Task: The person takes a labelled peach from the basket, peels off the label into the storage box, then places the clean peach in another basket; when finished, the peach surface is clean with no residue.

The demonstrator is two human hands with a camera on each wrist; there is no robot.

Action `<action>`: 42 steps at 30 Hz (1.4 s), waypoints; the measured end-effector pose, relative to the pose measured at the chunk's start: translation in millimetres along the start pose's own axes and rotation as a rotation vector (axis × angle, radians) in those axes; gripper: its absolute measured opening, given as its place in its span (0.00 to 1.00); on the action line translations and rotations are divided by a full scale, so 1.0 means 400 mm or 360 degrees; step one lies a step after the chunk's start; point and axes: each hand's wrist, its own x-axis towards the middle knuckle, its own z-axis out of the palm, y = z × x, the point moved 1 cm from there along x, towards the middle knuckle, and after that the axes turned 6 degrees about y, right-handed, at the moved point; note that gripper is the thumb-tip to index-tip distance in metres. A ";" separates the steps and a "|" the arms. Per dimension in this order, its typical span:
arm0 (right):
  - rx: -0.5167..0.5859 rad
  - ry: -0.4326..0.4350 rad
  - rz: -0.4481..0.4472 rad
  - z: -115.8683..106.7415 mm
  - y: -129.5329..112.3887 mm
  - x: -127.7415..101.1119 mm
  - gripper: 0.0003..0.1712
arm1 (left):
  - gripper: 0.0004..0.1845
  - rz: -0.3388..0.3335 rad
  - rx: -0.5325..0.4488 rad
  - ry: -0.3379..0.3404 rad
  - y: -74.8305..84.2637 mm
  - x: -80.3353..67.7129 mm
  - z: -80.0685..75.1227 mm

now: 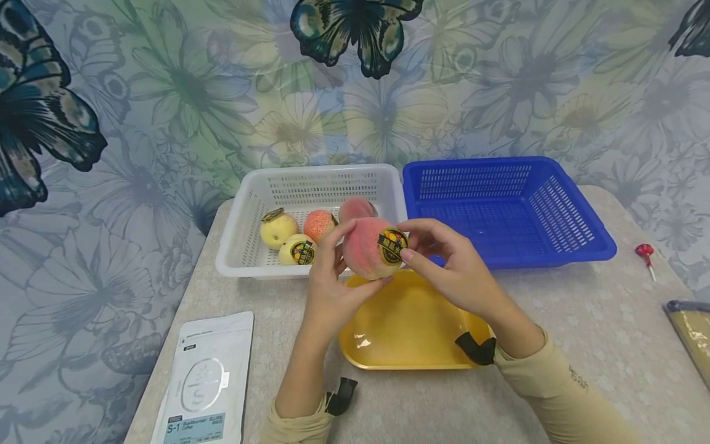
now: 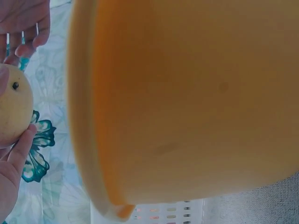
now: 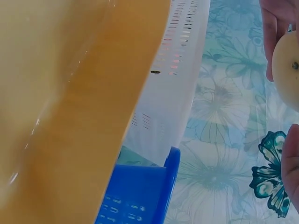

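Up over a yellow tray, my left hand (image 1: 339, 287) grips a pink peach (image 1: 363, 250), thumb below and fingers around its far left side. A round black and gold sticker (image 1: 392, 245) on the peach faces right. My right hand (image 1: 457, 265) holds the peach's right side, thumb tip at the sticker's edge and index finger near its top. The left wrist view shows the pale underside of the peach (image 2: 16, 109) with its small dark stem hollow. The right wrist view catches only part of the peach (image 3: 286, 70) at its edge.
The yellow tray (image 1: 407, 333) lies below my hands. Behind it stand a white basket (image 1: 261, 271) with several fruits, including a yellow one (image 1: 279, 231), and a blue basket (image 1: 554, 256). A white coffee pouch (image 1: 208, 370) lies left; a red lollipop (image 1: 644, 251) lies far right.
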 end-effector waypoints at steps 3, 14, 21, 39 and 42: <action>0.0019 0.0017 0.0008 0.002 0.001 0.000 0.18 | 0.51 0.0019 0.0020 0.0006 0.000 0.000 0.001; 0.0106 0.0092 0.0032 0.009 0.004 0.005 0.16 | 0.50 0.0050 0.0053 0.0004 0.000 -0.001 0.000; 0.0281 0.0089 0.0094 0.008 0.002 0.008 0.16 | 0.51 0.0053 0.0039 -0.0007 0.001 -0.001 -0.002; 0.0378 0.0101 0.0157 0.003 -0.013 0.007 0.16 | 0.50 0.0066 0.0039 -0.0012 0.001 0.001 -0.004; 0.0390 0.0107 0.0149 0.003 -0.014 0.007 0.16 | 0.50 0.0081 0.0038 -0.0012 0.001 0.001 -0.004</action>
